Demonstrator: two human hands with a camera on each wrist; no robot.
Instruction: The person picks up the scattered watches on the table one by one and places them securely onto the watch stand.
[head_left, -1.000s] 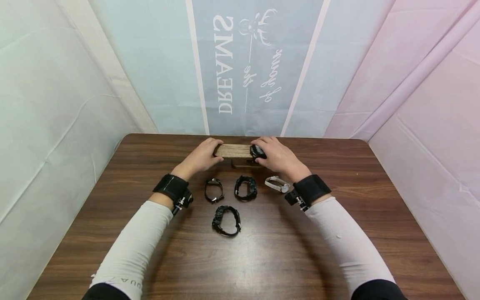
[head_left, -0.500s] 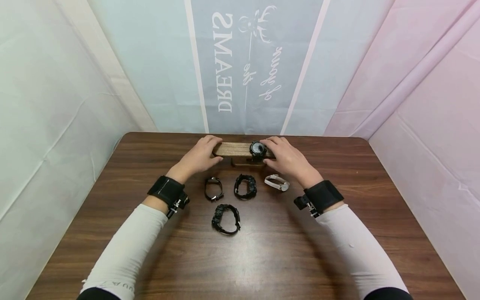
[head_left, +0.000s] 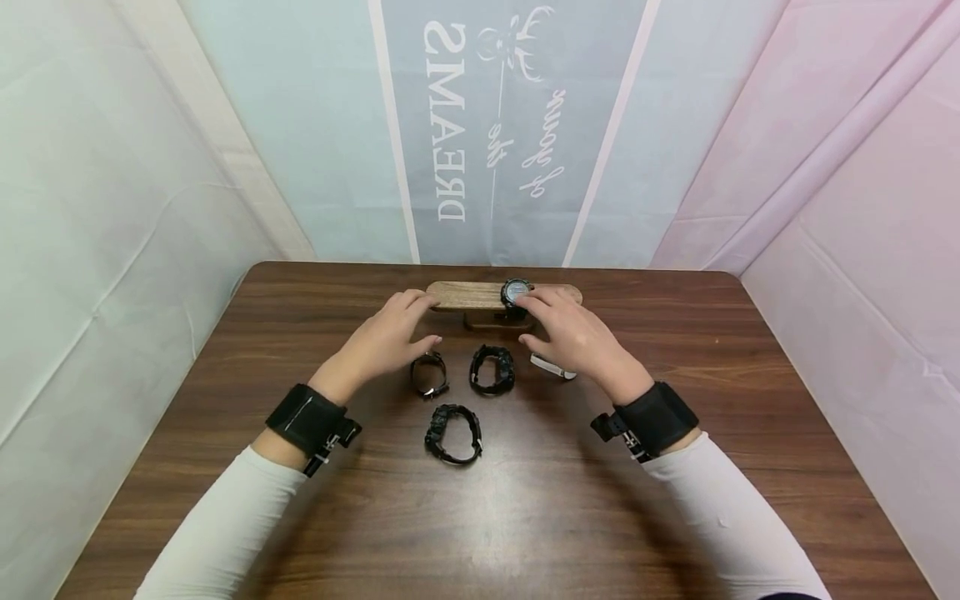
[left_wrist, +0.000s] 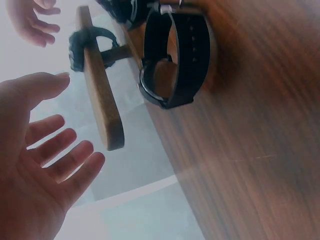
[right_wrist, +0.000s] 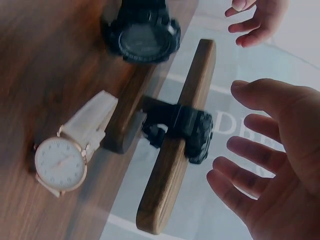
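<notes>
– Left hand (head_left: 378, 337) and right hand (head_left: 573, 333) have both come off the ends of the stand (head_left: 468, 295) since half a second ago, back toward the near edge of the table (head_left: 495, 533).
– What lies nearest?
– Front watch (head_left: 476, 437), black, its strap a closed loop. Past it, a row from left to right: small watch (head_left: 442, 377), dark watch (head_left: 506, 371), white watch (right_wrist: 60, 164).
– And the hands?
– Both released, fingers loosely spread, reaching from the near side. From the head, the left thumb overlaps the small watch; the right hand partly hides the white watch.
– Which way does the stand lie?
– Beyond the row, by the far edge, its long axis running left to right along that edge. The mounted watch (head_left: 515, 291) wraps it near its middle, face up.
– Any room?
– Just a thin strip behind the stand; wide wood reaches out to the left and right edges.
</notes>
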